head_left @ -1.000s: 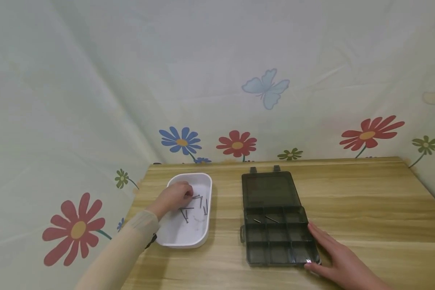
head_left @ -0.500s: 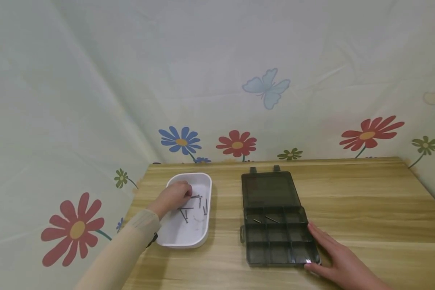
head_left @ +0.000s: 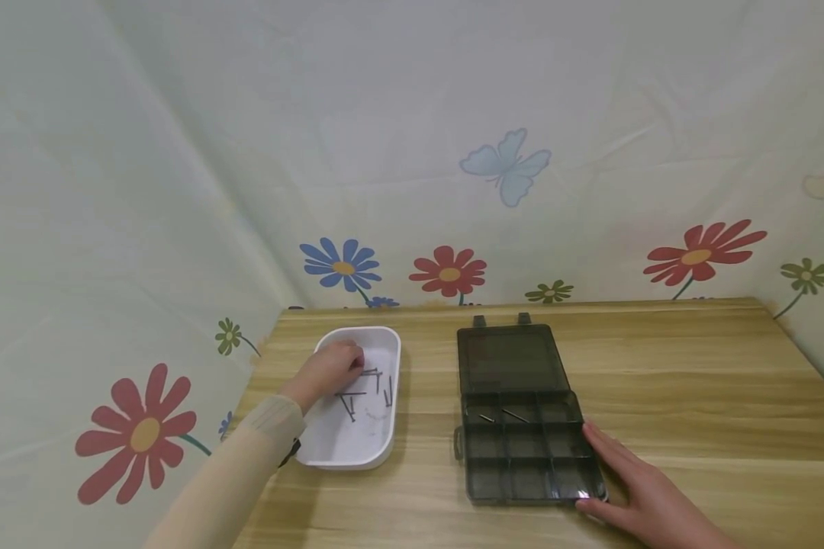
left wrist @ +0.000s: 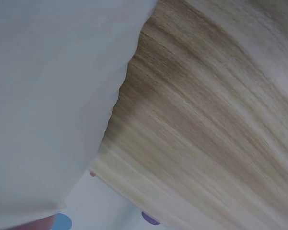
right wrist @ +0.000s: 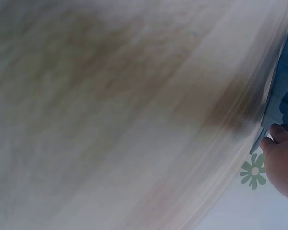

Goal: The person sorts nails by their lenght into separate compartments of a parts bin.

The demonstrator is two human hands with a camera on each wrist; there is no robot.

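Observation:
My left hand (head_left: 329, 370) reaches into a white tray (head_left: 343, 463), fingers bent down among several thin dark screws (head_left: 352, 406). One screw lies right at its fingertips, which are hidden, so I cannot tell whether they hold anything. On the right, my right hand (head_left: 642, 488) rests against an open dark see-through compartment box (head_left: 515, 358), fingers along its right side and thumb at the near right corner. Two small screws (head_left: 515, 415) lie in its far row, in the left and middle compartments. The right wrist view catches the right hand's fingers (right wrist: 281, 134) at the box edge.
The wooden table (head_left: 693, 366) carries both containers, with a strip of tabletop between them. Behind and at the left hangs a pale flower-printed cloth (head_left: 590, 191). The left wrist view shows mostly sleeve (left wrist: 53, 96) and tabletop. The box lid lies folded back, away from me.
My left hand makes only slight movements in the tray, and the screws near its fingers shift a little. The right hand and the box stay in place.

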